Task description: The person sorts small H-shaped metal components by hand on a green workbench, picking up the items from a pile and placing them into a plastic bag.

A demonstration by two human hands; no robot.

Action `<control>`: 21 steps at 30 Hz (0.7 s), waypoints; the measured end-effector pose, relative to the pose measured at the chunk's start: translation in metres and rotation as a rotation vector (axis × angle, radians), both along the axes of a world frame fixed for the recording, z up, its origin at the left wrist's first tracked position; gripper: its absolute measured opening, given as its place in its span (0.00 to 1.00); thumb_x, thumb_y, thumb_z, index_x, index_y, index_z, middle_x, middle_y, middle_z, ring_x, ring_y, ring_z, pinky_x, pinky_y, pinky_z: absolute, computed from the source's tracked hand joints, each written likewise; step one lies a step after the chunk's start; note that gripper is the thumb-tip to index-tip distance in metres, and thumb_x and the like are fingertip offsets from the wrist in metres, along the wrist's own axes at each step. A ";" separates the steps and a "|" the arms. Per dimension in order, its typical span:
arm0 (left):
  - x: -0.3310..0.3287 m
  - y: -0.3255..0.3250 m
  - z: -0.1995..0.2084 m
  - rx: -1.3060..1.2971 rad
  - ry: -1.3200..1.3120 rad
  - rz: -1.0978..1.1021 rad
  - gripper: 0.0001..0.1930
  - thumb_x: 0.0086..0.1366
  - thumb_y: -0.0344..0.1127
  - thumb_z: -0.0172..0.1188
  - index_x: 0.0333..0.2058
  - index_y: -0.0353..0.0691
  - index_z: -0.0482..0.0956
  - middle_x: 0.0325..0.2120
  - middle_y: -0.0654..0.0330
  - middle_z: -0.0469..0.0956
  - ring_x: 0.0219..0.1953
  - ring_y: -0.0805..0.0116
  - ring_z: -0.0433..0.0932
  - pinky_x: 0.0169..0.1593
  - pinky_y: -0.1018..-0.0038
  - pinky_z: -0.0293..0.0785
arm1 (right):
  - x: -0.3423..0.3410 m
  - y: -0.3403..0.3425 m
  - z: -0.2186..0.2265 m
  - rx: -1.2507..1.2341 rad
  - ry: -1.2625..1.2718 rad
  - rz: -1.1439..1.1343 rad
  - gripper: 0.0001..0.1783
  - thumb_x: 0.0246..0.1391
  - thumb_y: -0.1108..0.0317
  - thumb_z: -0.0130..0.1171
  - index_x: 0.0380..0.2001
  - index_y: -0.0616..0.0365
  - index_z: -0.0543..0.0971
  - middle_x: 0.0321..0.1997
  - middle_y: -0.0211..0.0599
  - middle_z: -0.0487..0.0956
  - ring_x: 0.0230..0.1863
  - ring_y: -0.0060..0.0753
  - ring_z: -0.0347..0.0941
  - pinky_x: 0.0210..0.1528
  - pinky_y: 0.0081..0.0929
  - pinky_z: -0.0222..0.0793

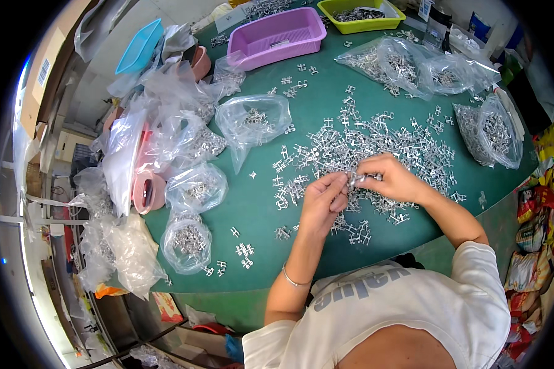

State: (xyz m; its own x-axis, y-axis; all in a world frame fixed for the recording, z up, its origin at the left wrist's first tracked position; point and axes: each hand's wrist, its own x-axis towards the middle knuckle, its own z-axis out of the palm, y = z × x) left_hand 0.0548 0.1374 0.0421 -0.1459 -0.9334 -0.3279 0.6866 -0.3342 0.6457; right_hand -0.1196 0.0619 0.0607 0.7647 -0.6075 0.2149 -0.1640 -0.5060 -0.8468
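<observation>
My left hand and my right hand meet over a wide spread of small silvery metal parts on the green tabletop. Between the fingertips of both hands is a small metal part, partly covered by the fingers. Both hands are closed in a pinch on it. Loose parts lie all around and beneath my hands, thickest just beyond them. A little group of similar parts sits to the left of my left forearm.
Clear plastic bags of metal parts stand along the table's left side, with more bags at the far right. A purple basket and a yellow-green basket are at the back. One pink cup stands left.
</observation>
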 end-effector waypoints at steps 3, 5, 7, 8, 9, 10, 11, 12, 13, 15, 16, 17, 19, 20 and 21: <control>-0.002 0.003 -0.002 0.058 -0.077 0.009 0.07 0.62 0.30 0.52 0.31 0.32 0.74 0.17 0.67 0.69 0.12 0.85 0.56 0.17 0.85 0.50 | 0.000 0.012 0.000 -0.530 0.069 -0.098 0.06 0.43 0.72 0.60 0.28 0.59 0.75 0.18 0.31 0.68 0.24 0.28 0.68 0.24 0.28 0.64; -0.007 0.005 0.001 0.020 -0.128 0.071 0.07 0.62 0.30 0.53 0.32 0.31 0.74 0.18 0.66 0.69 0.13 0.84 0.57 0.18 0.85 0.51 | -0.002 0.016 0.003 -0.534 0.067 -0.117 0.09 0.38 0.73 0.62 0.27 0.57 0.76 0.18 0.33 0.67 0.24 0.33 0.69 0.24 0.30 0.66; -0.016 0.008 0.002 0.002 -0.169 0.129 0.07 0.62 0.30 0.53 0.31 0.31 0.74 0.18 0.66 0.69 0.14 0.84 0.57 0.18 0.85 0.51 | -0.005 0.010 -0.001 -0.096 -0.050 -0.019 0.10 0.35 0.73 0.62 0.27 0.56 0.76 0.19 0.33 0.67 0.23 0.35 0.69 0.23 0.31 0.66; -0.024 0.009 0.003 0.000 -0.187 0.158 0.07 0.62 0.31 0.53 0.31 0.32 0.74 0.18 0.66 0.69 0.13 0.84 0.56 0.18 0.85 0.51 | -0.005 0.007 -0.003 0.120 -0.110 0.031 0.11 0.34 0.73 0.62 0.27 0.56 0.77 0.19 0.33 0.66 0.23 0.36 0.69 0.22 0.32 0.66; -0.027 0.010 0.003 -0.003 -0.205 0.187 0.07 0.63 0.31 0.52 0.30 0.32 0.74 0.17 0.66 0.69 0.13 0.84 0.55 0.17 0.85 0.50 | -0.004 0.009 -0.004 -0.139 -0.097 -0.040 0.10 0.34 0.73 0.62 0.27 0.57 0.77 0.19 0.33 0.67 0.22 0.35 0.69 0.20 0.31 0.65; -0.025 0.009 -0.002 0.004 -0.118 0.208 0.08 0.63 0.31 0.52 0.30 0.31 0.73 0.18 0.65 0.69 0.14 0.84 0.55 0.18 0.85 0.51 | -0.002 0.013 -0.005 -0.399 -0.083 -0.112 0.10 0.35 0.73 0.62 0.27 0.57 0.77 0.19 0.32 0.68 0.22 0.34 0.68 0.19 0.30 0.64; -0.026 0.008 -0.004 0.034 -0.036 0.206 0.08 0.63 0.31 0.52 0.30 0.31 0.73 0.19 0.65 0.70 0.14 0.84 0.55 0.18 0.85 0.51 | -0.002 0.017 -0.007 -0.656 -0.063 -0.184 0.10 0.35 0.74 0.62 0.27 0.58 0.77 0.19 0.32 0.68 0.21 0.33 0.68 0.18 0.30 0.63; -0.026 0.006 -0.005 0.064 0.046 0.203 0.08 0.63 0.31 0.51 0.30 0.31 0.73 0.19 0.64 0.70 0.14 0.84 0.55 0.18 0.85 0.51 | -0.003 0.019 -0.008 -0.689 -0.036 -0.190 0.09 0.37 0.74 0.62 0.27 0.59 0.77 0.19 0.32 0.69 0.20 0.32 0.68 0.16 0.29 0.62; -0.027 0.005 -0.005 0.094 0.129 0.200 0.08 0.64 0.31 0.51 0.30 0.31 0.73 0.19 0.64 0.70 0.14 0.84 0.55 0.18 0.85 0.51 | 0.000 0.023 -0.013 -0.647 -0.117 -0.251 0.08 0.38 0.74 0.61 0.27 0.59 0.77 0.19 0.33 0.69 0.20 0.32 0.68 0.15 0.28 0.61; -0.034 0.007 -0.002 0.054 0.085 0.296 0.07 0.63 0.30 0.52 0.32 0.31 0.72 0.19 0.64 0.70 0.14 0.82 0.58 0.18 0.84 0.52 | 0.008 0.027 -0.022 -0.563 -0.282 -0.371 0.06 0.40 0.74 0.61 0.27 0.60 0.77 0.19 0.34 0.69 0.20 0.31 0.67 0.14 0.26 0.60; -0.039 0.008 0.000 0.034 0.063 0.343 0.07 0.63 0.30 0.52 0.34 0.31 0.72 0.18 0.64 0.70 0.14 0.82 0.60 0.18 0.84 0.53 | 0.008 0.025 -0.023 -0.457 -0.244 -0.352 0.06 0.43 0.74 0.60 0.28 0.60 0.76 0.18 0.36 0.68 0.20 0.30 0.67 0.15 0.24 0.59; -0.042 0.009 0.003 -0.010 -0.050 0.408 0.06 0.62 0.29 0.53 0.34 0.31 0.72 0.19 0.64 0.70 0.14 0.82 0.61 0.17 0.84 0.54 | 0.009 0.024 -0.019 -0.351 -0.206 -0.329 0.06 0.45 0.73 0.59 0.29 0.61 0.76 0.18 0.37 0.68 0.20 0.28 0.67 0.16 0.22 0.59; -0.048 0.010 0.008 -0.097 -0.279 0.534 0.06 0.62 0.28 0.53 0.34 0.30 0.72 0.20 0.63 0.71 0.15 0.82 0.63 0.17 0.85 0.55 | 0.008 0.025 -0.011 0.163 -0.182 -0.297 0.06 0.50 0.71 0.56 0.30 0.62 0.75 0.18 0.37 0.67 0.20 0.25 0.67 0.18 0.20 0.59; -0.051 0.011 0.008 -0.110 -0.329 0.540 0.05 0.62 0.28 0.53 0.33 0.31 0.71 0.20 0.63 0.71 0.15 0.81 0.64 0.17 0.85 0.55 | 0.006 0.026 -0.006 0.567 -0.192 -0.283 0.07 0.52 0.69 0.54 0.31 0.62 0.75 0.17 0.36 0.68 0.20 0.23 0.66 0.19 0.19 0.59; -0.053 0.012 0.008 -0.123 -0.378 0.546 0.05 0.62 0.28 0.53 0.33 0.31 0.71 0.21 0.63 0.70 0.15 0.81 0.64 0.17 0.85 0.56 | 0.005 0.029 -0.004 0.971 -0.197 -0.259 0.08 0.55 0.68 0.52 0.32 0.63 0.74 0.17 0.36 0.68 0.20 0.21 0.65 0.21 0.18 0.59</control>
